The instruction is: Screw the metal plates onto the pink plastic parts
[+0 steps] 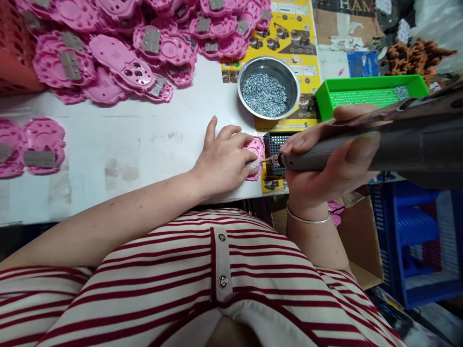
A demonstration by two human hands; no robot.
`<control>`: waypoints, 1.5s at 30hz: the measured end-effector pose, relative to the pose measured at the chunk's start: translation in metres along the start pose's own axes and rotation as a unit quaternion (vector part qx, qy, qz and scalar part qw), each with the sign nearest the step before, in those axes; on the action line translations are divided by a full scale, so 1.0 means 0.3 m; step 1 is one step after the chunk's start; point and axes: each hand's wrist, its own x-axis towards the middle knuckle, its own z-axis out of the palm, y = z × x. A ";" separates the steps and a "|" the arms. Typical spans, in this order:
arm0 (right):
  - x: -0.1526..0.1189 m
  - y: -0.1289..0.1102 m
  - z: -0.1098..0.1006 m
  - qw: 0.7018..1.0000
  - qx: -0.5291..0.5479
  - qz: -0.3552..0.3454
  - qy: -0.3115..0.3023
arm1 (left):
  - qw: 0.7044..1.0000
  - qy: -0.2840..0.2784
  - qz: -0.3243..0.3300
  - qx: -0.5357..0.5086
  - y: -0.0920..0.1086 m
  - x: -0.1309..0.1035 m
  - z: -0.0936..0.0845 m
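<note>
A pink plastic piece (258, 144) lies on the desk (87, 125) on the near side of a metal bowl (293, 91) of screws (264, 94), its long axis apparently running toward the person, though fingers hide much of its left side. A pale plate (254, 164) sits on it. Everything turns on the gap at the plate's right edge, where the thin bit (263, 161) of a grey power driver (415, 140) points in from the right; whether it touches cannot be told. The left hand (222, 159), nearer of the two, grasps and steadies the piece, thumb and nearest fingers bent onto it while the outer fingers splay away toward the bowl. The right hand (321, 178), nearer than the bowl and to its right, is wrapped firmly around the driver's grip. A black perforated basket (278, 140) stands on the bowl's near side, just beyond the bit; a green tray (325, 106) sits to the bowl's right, and a heap of pink parts (119, 62) with metal plates spreads to its left.
</note>
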 end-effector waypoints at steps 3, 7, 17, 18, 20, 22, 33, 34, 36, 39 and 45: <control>0.005 0.007 0.005 1.000 0.022 -0.008 0.002 | 1.000 0.006 0.007 0.006 -0.002 -0.002 0.003; 0.007 -0.001 0.007 0.998 0.053 0.013 0.014 | 1.000 0.014 0.008 0.000 -0.005 -0.002 0.009; 0.001 -0.005 0.005 0.999 0.003 0.041 0.024 | 1.000 0.009 0.005 -0.002 -0.004 0.000 0.008; 0.003 -0.002 0.007 0.999 -0.002 0.033 0.026 | 1.000 0.012 0.006 -0.002 -0.005 0.000 0.009; 0.006 0.002 0.010 1.000 -0.006 0.019 0.017 | 1.000 0.017 0.006 -0.003 -0.006 -0.002 0.011; 0.007 0.002 0.012 1.000 -0.001 0.018 0.008 | 1.000 0.018 0.007 -0.004 -0.007 -0.003 0.011; 0.010 -0.001 0.008 0.999 0.032 0.011 -0.006 | 1.000 0.003 0.002 -0.011 -0.002 -0.001 0.003; 0.011 0.000 0.009 0.999 0.042 0.008 -0.013 | 1.000 0.002 0.002 -0.010 -0.002 0.000 0.002; 0.013 0.005 0.011 0.998 0.054 0.001 -0.027 | 1.000 -0.002 0.000 -0.013 -0.001 0.001 0.000; 0.019 0.020 0.013 0.998 0.050 -0.012 -0.035 | 1.000 -0.006 -0.003 -0.017 -0.001 0.002 -0.001; 0.026 0.067 0.003 0.997 0.011 -0.028 -0.066 | 1.000 0.005 0.007 -0.004 0.004 0.003 -0.001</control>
